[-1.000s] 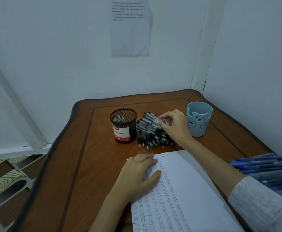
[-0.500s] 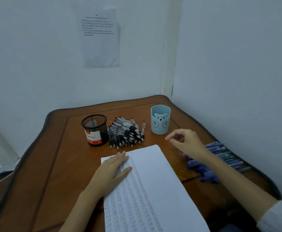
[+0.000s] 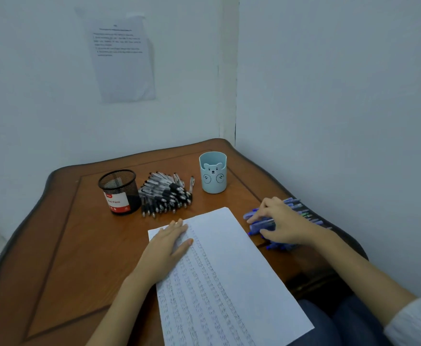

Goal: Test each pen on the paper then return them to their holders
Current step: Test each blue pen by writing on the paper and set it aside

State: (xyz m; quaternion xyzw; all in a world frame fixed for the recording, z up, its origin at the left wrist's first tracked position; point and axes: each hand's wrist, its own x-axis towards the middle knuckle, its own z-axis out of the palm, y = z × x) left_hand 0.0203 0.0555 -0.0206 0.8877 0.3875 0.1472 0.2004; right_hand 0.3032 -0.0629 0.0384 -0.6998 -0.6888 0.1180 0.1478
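Observation:
My left hand (image 3: 166,248) lies flat on the top left corner of the white paper (image 3: 227,283), which is covered with rows of pen marks. My right hand (image 3: 278,223) is down on the pile of blue pens (image 3: 302,211) at the table's right edge, fingers and thumb closed around one blue pen (image 3: 262,224) at the pile's left side. A heap of black pens (image 3: 165,193) lies between the black mesh holder (image 3: 120,192) and the light blue bear cup (image 3: 213,172). One black pen lies apart beside the cup.
The brown wooden table (image 3: 79,245) stands in a corner between two white walls. A printed sheet (image 3: 122,58) is taped to the back wall. My knees in dark trousers (image 3: 341,323) show under the near right edge.
My right hand has left the black pen heap, swung right across the table and come down on the blue pens. The camera turned right. My left hand stayed on the paper.

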